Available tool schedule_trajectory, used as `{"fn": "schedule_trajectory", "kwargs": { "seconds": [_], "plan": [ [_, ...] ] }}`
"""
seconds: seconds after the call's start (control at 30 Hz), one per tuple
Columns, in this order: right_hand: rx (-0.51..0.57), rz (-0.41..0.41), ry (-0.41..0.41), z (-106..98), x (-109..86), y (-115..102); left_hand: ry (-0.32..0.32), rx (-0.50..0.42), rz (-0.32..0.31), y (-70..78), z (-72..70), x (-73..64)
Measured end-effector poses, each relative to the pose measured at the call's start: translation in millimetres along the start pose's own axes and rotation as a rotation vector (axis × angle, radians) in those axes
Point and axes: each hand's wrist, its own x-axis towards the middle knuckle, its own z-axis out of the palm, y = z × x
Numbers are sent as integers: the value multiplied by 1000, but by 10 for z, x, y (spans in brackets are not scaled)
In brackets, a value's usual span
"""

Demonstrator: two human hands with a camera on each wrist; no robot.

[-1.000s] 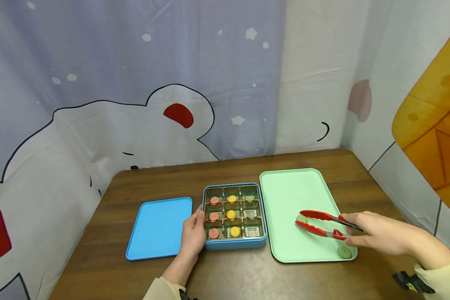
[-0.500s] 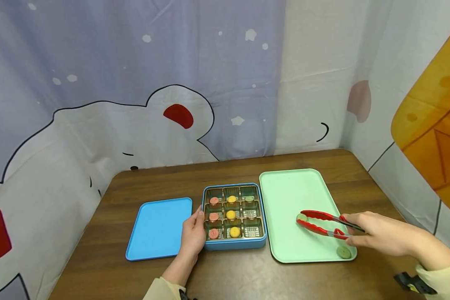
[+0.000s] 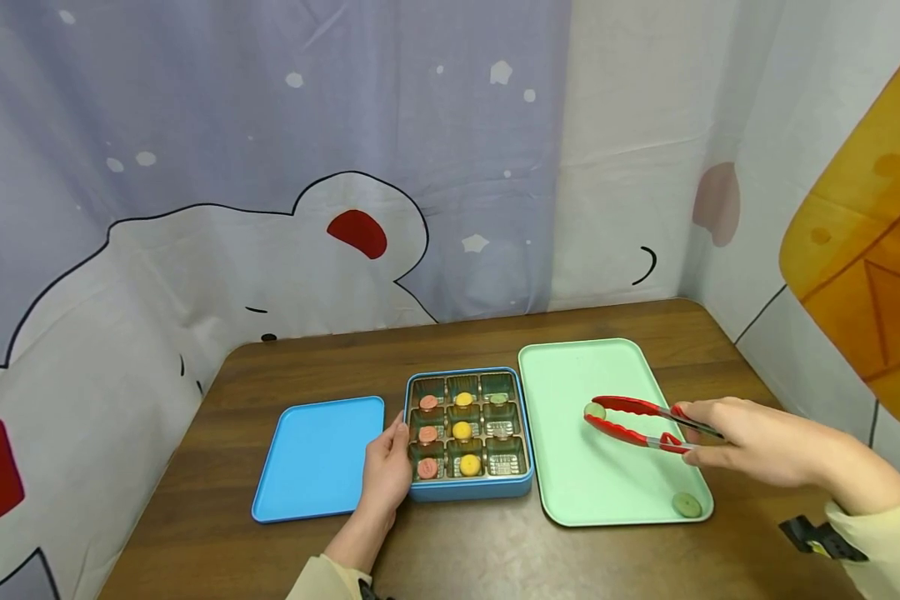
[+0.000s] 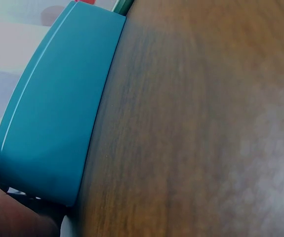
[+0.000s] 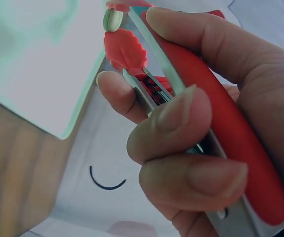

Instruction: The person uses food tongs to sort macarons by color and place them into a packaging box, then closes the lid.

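My right hand [image 3: 753,442] grips red-tipped kitchen tongs [image 3: 630,406] over the light green tray [image 3: 585,367]. Between the tong tips sits a small round green piece [image 3: 594,411]; the right wrist view shows it as a pale green disc [image 5: 113,19] pinched there. Another green round piece [image 3: 687,504] lies at the tray's near right corner. With my left hand [image 3: 387,467] I hold the left side of a blue box [image 3: 468,490]. Its gold divided insert has pink pieces in the left column, yellow in the middle, and one green piece [image 3: 498,398] at the back right.
A flat blue lid [image 3: 322,458] lies on the wooden table [image 3: 465,550] left of the box. The green tray stands close beside the box's right side. Printed curtains [image 3: 487,167] hang behind and beside the table.
The tongs have risen slightly and shifted left and away from me, with the green piece between their tips. My left hand and the box have stayed put.
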Motion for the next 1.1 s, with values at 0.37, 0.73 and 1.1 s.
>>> {"fn": "schedule_trajectory", "kwargs": {
  "seconds": [0.37,0.73,1.1],
  "plan": [
    [-4,-79,3,-191,239,-195,13,15,4,-7,-4,6],
    [-14,-133,-12,-251,442,-430,18,14,13,-19,-6,8],
    [25,-234,-19,-218,664,-591,10,-2,2,-23,-7,10]
  ]
}}
